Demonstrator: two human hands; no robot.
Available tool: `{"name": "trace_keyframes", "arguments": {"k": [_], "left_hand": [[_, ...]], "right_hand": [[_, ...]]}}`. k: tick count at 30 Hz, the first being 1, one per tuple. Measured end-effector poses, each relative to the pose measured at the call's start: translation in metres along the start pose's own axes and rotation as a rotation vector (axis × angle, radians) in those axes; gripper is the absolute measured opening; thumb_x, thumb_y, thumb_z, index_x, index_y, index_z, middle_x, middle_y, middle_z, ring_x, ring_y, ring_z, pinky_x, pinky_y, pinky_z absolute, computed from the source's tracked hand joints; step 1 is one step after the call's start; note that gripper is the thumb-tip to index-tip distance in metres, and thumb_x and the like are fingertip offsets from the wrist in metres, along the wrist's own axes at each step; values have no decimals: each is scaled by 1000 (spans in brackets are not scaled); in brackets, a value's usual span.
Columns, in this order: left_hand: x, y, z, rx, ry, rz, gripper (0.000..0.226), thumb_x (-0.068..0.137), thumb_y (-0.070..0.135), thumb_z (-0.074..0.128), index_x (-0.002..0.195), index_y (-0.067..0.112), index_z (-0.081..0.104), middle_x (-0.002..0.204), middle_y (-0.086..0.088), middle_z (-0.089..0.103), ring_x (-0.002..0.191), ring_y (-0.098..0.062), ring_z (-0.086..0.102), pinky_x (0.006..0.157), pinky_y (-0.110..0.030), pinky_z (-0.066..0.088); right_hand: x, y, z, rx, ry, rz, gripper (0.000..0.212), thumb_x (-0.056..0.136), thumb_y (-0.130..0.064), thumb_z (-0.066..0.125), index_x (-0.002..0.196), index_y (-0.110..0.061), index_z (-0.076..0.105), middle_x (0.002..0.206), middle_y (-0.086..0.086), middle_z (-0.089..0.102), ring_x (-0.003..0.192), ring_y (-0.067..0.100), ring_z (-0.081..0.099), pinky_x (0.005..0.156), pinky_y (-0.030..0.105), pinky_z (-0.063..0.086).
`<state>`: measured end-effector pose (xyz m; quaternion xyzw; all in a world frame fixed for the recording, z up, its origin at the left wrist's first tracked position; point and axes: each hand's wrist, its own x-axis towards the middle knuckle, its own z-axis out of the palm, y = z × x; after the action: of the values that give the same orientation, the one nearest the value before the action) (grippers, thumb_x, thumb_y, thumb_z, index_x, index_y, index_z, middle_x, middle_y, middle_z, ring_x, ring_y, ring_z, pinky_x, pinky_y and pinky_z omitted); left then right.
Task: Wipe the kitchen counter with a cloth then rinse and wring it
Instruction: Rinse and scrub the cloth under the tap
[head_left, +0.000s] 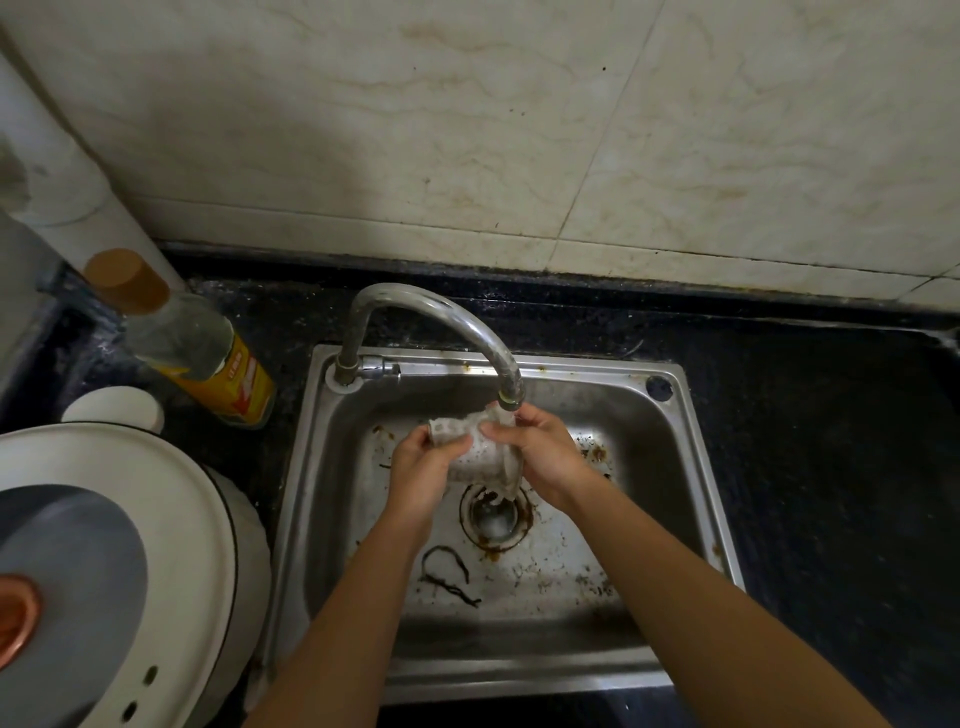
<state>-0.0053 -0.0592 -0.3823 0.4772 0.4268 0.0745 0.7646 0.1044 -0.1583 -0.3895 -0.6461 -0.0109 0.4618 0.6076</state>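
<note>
You held the cloth (480, 449) bunched between both hands over the middle of the steel sink (691, 447), right under the mouth of the curved faucet (441, 312). Your left hand (421, 473) had its fingers closed around the cloth's left end, and your right hand (540, 457) had its fingers curled tight on the right end, with a wet tail of cloth hanging down toward the drain (493, 517). The faucet spout sat just above your right hand's fingers, close enough to crowd them. A dark, stringy scrap (449, 574) lay on the sink floor near your left forearm, and brown specks dotted the basin. On the black counter (831, 441) to the left of the sink, a bottle (197, 348) with a yellow label and a brown cap stood tilted in view, near a small white container (117, 408) and a large white appliance (171, 519) with a grey lid. Stained tiles (467, 130) rose behind the counter.
</note>
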Motion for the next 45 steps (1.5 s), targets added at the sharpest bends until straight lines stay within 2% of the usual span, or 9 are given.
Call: {"name": "trace_keyframes", "arguments": {"k": [12, 16, 24, 28, 32, 35, 37, 41, 45], "left_hand": [[0, 5, 6, 10, -29, 87, 21, 85, 10, 65, 106, 11, 68, 98, -3, 72, 86, -10, 69, 60, -13, 50], [2, 2, 8, 10, -18, 86, 21, 85, 15, 66, 105, 13, 68, 99, -4, 72, 92, -16, 68, 70, -22, 51], [4, -3, 16, 24, 56, 63, 17, 89, 33, 63, 94, 19, 70, 92, -2, 73, 84, -11, 70, 67, -23, 55], [7, -2, 16, 81, 100, 1, 36, 93, 49, 49, 84, 19, 67, 89, -2, 71, 85, -13, 68, 72, -28, 54], [12, -6, 14, 169, 111, -46, 52, 92, 60, 37, 93, 18, 68, 98, -6, 70, 96, -21, 65, 89, -41, 51], [11, -5, 14, 80, 47, -24, 36, 96, 48, 43, 109, 25, 67, 109, -4, 69, 102, -19, 64, 84, -35, 53], [9, -3, 14, 40, 14, 49, 20, 92, 31, 57, 110, 32, 64, 115, -2, 65, 104, -18, 62, 80, -32, 52], [8, -4, 15, 76, -6, 159, 28, 87, 10, 64, 112, 23, 61, 99, 1, 68, 93, -14, 64, 74, -25, 53], [11, -2, 17, 73, -6, 175, 25, 89, 10, 62, 113, 19, 62, 100, -1, 69, 87, -6, 66, 64, -15, 51]], "right_hand": [[0, -4, -2, -19, 54, -28, 21, 92, -14, 62, 108, -3, 64, 109, 19, 69, 101, 33, 67, 90, 49, 54], [3, -1, 0, -119, 88, -22, 25, 98, -24, 51, 106, -5, 64, 110, 24, 66, 105, 39, 64, 91, 57, 50], [2, -5, -2, -41, 131, 31, 39, 100, -37, 44, 106, -7, 69, 102, 12, 73, 96, 24, 70, 91, 44, 54], [-2, -5, -15, 14, -2, 32, 28, 89, -21, 66, 111, -5, 66, 113, 15, 69, 106, 28, 66, 98, 47, 50], [-2, -2, -22, -65, -63, 28, 37, 73, -5, 77, 109, -9, 68, 115, 8, 69, 109, 25, 65, 98, 45, 49], [-4, -4, -24, -48, -36, 18, 31, 77, -1, 72, 107, -8, 68, 113, 13, 68, 106, 29, 65, 85, 41, 55], [-4, -5, -24, -37, -18, 1, 27, 77, 1, 71, 100, -11, 71, 112, 14, 68, 107, 31, 64, 86, 42, 55], [-3, -6, -22, -44, -10, -42, 23, 75, 2, 72, 91, -15, 73, 108, 12, 70, 108, 32, 63, 93, 45, 52], [-5, -9, -21, -54, 14, -79, 19, 77, -2, 72, 82, -20, 75, 103, 6, 71, 107, 30, 63, 92, 43, 52]]}}
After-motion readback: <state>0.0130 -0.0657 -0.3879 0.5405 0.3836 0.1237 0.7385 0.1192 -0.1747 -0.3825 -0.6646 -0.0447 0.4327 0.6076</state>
